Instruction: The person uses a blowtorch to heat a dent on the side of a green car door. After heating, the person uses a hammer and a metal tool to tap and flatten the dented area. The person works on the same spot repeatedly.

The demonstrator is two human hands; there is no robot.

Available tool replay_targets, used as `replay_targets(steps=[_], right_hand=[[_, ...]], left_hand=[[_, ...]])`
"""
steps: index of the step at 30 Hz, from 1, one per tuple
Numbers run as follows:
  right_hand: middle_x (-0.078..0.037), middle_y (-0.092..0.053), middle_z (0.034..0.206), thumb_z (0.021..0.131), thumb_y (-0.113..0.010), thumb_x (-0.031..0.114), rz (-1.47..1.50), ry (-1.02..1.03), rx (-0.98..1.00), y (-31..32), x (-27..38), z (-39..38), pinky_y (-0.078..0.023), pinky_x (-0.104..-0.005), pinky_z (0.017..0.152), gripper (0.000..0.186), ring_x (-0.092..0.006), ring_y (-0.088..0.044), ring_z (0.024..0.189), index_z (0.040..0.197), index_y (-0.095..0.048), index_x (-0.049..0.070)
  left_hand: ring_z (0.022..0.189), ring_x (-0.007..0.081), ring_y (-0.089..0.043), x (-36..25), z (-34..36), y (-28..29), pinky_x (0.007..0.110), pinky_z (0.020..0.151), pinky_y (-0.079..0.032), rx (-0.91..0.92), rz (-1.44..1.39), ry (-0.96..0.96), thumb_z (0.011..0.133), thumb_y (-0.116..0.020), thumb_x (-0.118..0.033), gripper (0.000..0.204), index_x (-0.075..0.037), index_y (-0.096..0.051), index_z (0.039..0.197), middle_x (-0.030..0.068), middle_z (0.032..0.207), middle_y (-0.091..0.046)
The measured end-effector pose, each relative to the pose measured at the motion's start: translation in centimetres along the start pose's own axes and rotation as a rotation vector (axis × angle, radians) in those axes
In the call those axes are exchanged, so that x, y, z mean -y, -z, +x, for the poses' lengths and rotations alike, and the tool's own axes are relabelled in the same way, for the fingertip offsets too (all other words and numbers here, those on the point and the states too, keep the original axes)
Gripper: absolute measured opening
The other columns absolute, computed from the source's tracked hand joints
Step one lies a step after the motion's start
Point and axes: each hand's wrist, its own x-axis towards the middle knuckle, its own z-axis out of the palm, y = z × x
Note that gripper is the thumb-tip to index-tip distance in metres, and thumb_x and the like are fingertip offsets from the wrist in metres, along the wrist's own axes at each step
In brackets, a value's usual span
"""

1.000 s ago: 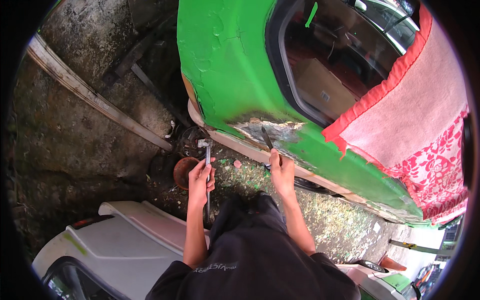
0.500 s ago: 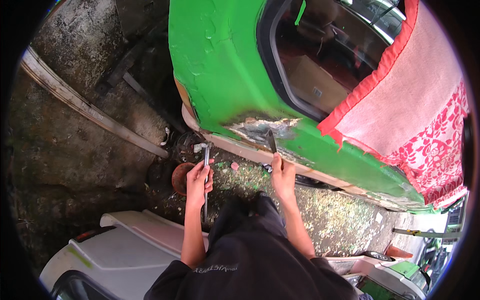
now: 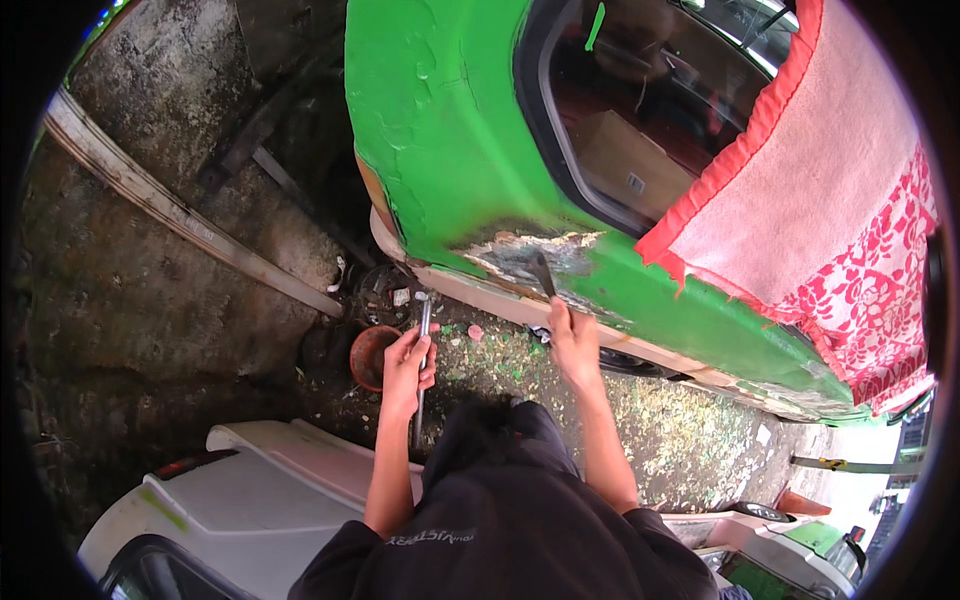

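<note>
My left hand [image 3: 406, 372] is closed around a slim silver metal rod [image 3: 426, 320] with a short angled head, held upright low in front of the car's side. In my right hand [image 3: 575, 348] is a scraper [image 3: 544, 275] with a dark flat blade, gripped by its handle. The blade lies over a damaged patch [image 3: 505, 252] on the green car body [image 3: 440, 160]; I cannot tell whether it touches. Paint there is scorched and broken away, showing grey and whitish layers.
A pink-and-red patterned towel [image 3: 790, 200] hangs over the car beside a dark window [image 3: 630, 130]. A brown round pot [image 3: 371, 358] stands on the flake-strewn ground [image 3: 690, 440]. Behind me on the left is a pale vehicle [image 3: 270, 500]. A long metal beam [image 3: 190, 222] lies at left.
The view has shifted slightly. My right hand has tipped a little, and the scraper's blade now points more to the left over the damaged patch. The left hand keeps its grip on the rod.
</note>
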Motion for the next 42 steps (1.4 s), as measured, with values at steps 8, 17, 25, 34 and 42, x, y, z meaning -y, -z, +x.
replay_targets(steps=[8, 17, 25, 34, 42], right_hand=[[0.005, -0.039, 0.056, 0.105, -0.052, 0.032, -0.024, 0.128, 0.023, 0.6, -0.2, 0.9, -0.024, -0.0295, 0.045, 0.048, -0.0056, -0.032, 0.05, 0.065, -0.047, 0.005], [0.004, -0.043, 0.061, 0.105, -0.052, 0.028, -0.061, 0.142, 0.02, 0.8, 1.0, 1.7, -0.027, -0.0317, 0.046, 0.044, -0.007, -0.034, 0.051, 0.068, -0.051, 0.003], [0.003, -0.045, 0.062, 0.103, -0.055, 0.025, -0.126, 0.24, -0.028, 0.3, 1.0, 1.5, -0.028, -0.0301, 0.05, 0.04, -0.0064, -0.037, 0.056, 0.071, -0.051, 0.001], [-0.008, -0.041, 0.058, 0.101, -0.056, 0.031, -0.004, -0.037, 0.026, 0.0, 1.4, 0.9, -0.035, -0.0388, 0.054, 0.043, -0.0135, -0.037, 0.058, 0.079, -0.057, -0.006], [-0.003, -0.046, 0.058, 0.102, -0.054, 0.031, -0.01, -0.06, 0.022, -1.3, 1.8, 0.4, -0.036, -0.0353, 0.055, 0.041, -0.011, -0.039, 0.059, 0.083, -0.061, -0.005]], left_hand=[[0.049, 0.0022, -0.038, 0.3, -0.4, -0.7, 0.019, 0.04, -0.025, -0.02, -0.028, -0.06, 0.1, -0.057, -0.013, 0.028, -0.003, -0.061, 0.126, -0.0015, 0.076, -0.054], [0.049, 0.002, -0.038, 0.7, -0.4, -2.1, 0.018, 0.04, -0.027, -0.044, -0.06, -0.127, 0.1, -0.058, -0.014, 0.029, -0.002, -0.061, 0.126, -0.0016, 0.077, -0.054], [0.049, 0.0017, -0.039, 0.1, -0.7, -1.9, 0.019, 0.04, -0.026, -0.039, -0.017, -0.07, 0.101, -0.057, -0.013, 0.028, -0.002, -0.061, 0.126, -0.0018, 0.077, -0.054], [0.049, 0.0016, -0.038, -0.7, 0.9, -0.6, 0.019, 0.04, -0.026, 0.012, -0.014, -0.096, 0.101, -0.057, -0.012, 0.029, -0.002, -0.061, 0.127, -0.0016, 0.078, -0.054], [0.049, 0.0015, -0.039, -1.2, 0.8, -0.2, 0.018, 0.04, -0.026, 0.026, -0.003, -0.092, 0.101, -0.058, -0.014, 0.029, -0.002, -0.061, 0.127, -0.0017, 0.077, -0.054]])
